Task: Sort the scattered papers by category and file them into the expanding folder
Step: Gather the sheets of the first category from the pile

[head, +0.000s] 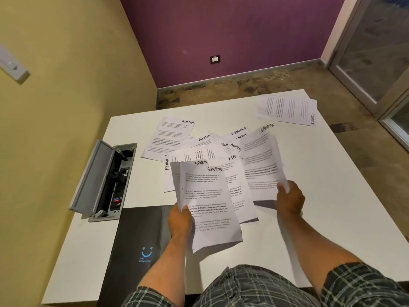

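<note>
My left hand grips the lower left edge of two overlapping sheets headed SPORTS, held above the table. My right hand pinches the bottom corner of another SPORTS sheet, lifted and blurred. Under them a loose pile of papers headed ADMIN, FINANCE and HR lies spread on the white table. One ADMIN sheet lies to the pile's left. The black expanding folder lies shut at the near left edge, partly under my left wrist.
A small stack with a FINANCE sheet on top rests at the table's far right corner. An open grey cable box with sockets is set into the table's left side. A yellow wall runs along the left.
</note>
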A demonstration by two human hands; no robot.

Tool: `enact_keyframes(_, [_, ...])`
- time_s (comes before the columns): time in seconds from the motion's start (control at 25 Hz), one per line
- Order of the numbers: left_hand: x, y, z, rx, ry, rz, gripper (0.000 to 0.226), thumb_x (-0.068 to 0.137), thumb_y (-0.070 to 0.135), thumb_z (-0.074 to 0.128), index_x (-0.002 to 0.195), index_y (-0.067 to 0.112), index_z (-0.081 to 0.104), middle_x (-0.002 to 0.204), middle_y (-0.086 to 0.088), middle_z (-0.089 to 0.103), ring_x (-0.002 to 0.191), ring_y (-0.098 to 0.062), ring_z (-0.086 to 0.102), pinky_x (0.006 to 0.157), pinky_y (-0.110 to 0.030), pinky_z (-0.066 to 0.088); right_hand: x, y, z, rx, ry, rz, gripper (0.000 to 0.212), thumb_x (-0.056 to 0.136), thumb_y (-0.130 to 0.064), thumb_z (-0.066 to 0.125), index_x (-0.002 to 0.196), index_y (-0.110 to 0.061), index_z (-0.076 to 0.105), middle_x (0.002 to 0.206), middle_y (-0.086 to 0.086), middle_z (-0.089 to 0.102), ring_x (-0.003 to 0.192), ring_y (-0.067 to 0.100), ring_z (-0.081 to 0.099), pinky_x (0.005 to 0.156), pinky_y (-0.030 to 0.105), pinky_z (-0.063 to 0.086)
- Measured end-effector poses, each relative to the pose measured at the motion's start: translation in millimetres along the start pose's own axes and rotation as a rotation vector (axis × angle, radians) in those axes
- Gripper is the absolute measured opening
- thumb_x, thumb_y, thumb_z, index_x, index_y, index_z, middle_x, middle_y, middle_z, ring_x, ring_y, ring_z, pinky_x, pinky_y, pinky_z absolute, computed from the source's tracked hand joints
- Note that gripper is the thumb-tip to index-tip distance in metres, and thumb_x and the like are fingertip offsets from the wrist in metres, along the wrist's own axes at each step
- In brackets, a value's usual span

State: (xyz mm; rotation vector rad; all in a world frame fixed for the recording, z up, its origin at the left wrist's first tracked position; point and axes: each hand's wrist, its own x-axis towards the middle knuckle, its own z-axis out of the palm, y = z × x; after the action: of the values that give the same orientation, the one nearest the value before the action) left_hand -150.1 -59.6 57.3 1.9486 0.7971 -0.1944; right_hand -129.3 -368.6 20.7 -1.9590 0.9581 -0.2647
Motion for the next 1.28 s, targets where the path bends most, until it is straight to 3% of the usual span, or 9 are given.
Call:
enact_keyframes(0.2, [6,2,-9,-0.075,0.018,-0.008,0.022,0.098,0.017,0.055,0.117,0.012,0.064,0.099,-0.005,0.066,0.086,-0.027,0.064,0.073,-0.03,0.053,1,-17,-11,0.305,0.188,0.029,0.029,0.096,-0.029,0.065,0.113,-0.005,0.067,0.108,0.017,0.072,0.097,0.036,0.068,0.088,0.045,0.057])
enact_keyframes(0.28, [11,2,-12,-0.071,0.013,0.0,0.021,0.098,0.016,0.056,0.116,0.01,0.065,0.101,-0.007,0.069,0.083,-0.025,0.065,0.066,-0.025,0.05,-2,-29,-12,0.491,0.169,0.047,0.027,0.095,-0.027,0.068,0.113,-0.008,0.068,0.105,0.009,0.072,0.091,0.027,0.068,0.073,0.035,0.062])
enact_keyframes(0.4, [13,6,-18,-0.155,0.025,-0.011,0.017,0.097,0.014,0.058,0.111,0.009,0.065,0.091,-0.01,0.07,0.069,-0.019,0.064,0.052,-0.021,0.048,-19,-39,-10,0.624,-0.105,0.039,0.021,0.093,-0.016,0.071,0.113,-0.007,0.069,0.1,0.004,0.072,0.083,0.015,0.069,0.06,0.017,0.058])
enact_keyframes(0.6, [12,10,-17,-0.379,-0.02,-0.078,0.02,0.095,0.01,0.063,0.113,0.002,0.067,0.09,-0.012,0.07,0.075,-0.027,0.067,0.058,-0.025,0.052,-42,-17,16,0.257,-0.658,0.01,0.025,0.086,-0.014,0.079,0.109,-0.006,0.075,0.106,0.006,0.077,0.094,0.019,0.074,0.079,0.029,0.058])
enact_keyframes(0.76, [4,14,-18,-0.323,-0.13,-0.089,0.014,0.095,0.015,0.061,0.1,0.006,0.07,0.095,-0.015,0.073,0.08,-0.026,0.068,0.058,-0.024,0.052,-63,-15,20,0.296,-1.006,0.024,0.026,0.084,-0.012,0.079,0.11,-0.007,0.076,0.108,0.01,0.077,0.102,0.029,0.073,0.085,0.037,0.061])
enact_keyframes(0.88, [9,15,-20,-0.244,-0.236,-0.098,0.018,0.093,0.02,0.059,0.091,0.006,0.07,0.086,-0.011,0.074,0.072,-0.021,0.066,0.056,-0.025,0.054,-52,-18,20,0.33,-0.97,0.028,0.037,0.079,-0.02,0.084,0.113,-0.008,0.074,0.111,0.01,0.076,0.102,0.027,0.074,0.088,0.037,0.059])
enact_keyframes(0.96, [12,16,-19,-0.21,-0.317,-0.092,0.022,0.089,0.029,0.065,0.098,0.01,0.072,0.088,-0.005,0.077,0.083,-0.025,0.072,0.075,-0.037,0.061,-45,-21,23,0.396,-0.811,0.107,0.048,0.074,-0.016,0.088,0.115,-0.006,0.067,0.109,0.011,0.075,0.091,0.023,0.075,0.077,0.03,0.059])
enact_keyframes(1.08, [9,18,-19,-0.243,-0.496,-0.085,0.029,0.087,0.03,0.067,0.111,0.014,0.073,0.104,-0.009,0.076,0.101,-0.033,0.071,0.092,-0.053,0.055,-39,-28,30,0.604,-0.714,0.222,0.064,0.073,-0.008,0.087,0.127,-0.009,0.054,0.116,0.015,0.072,0.103,0.033,0.072,0.086,0.041,0.06])
enact_keyframes(1.28, [4,23,-19,-0.373,-0.608,-0.226,0.033,0.084,0.005,0.046,0.1,-0.002,0.074,0.106,-0.021,0.072,0.092,-0.039,0.069,0.082,-0.044,0.058,-37,-32,36,0.733,-0.855,0.235,0.06,0.081,-0.005,0.079,0.137,-0.011,0.057,0.125,0.017,0.07,0.114,0.039,0.067,0.102,0.06,0.049])
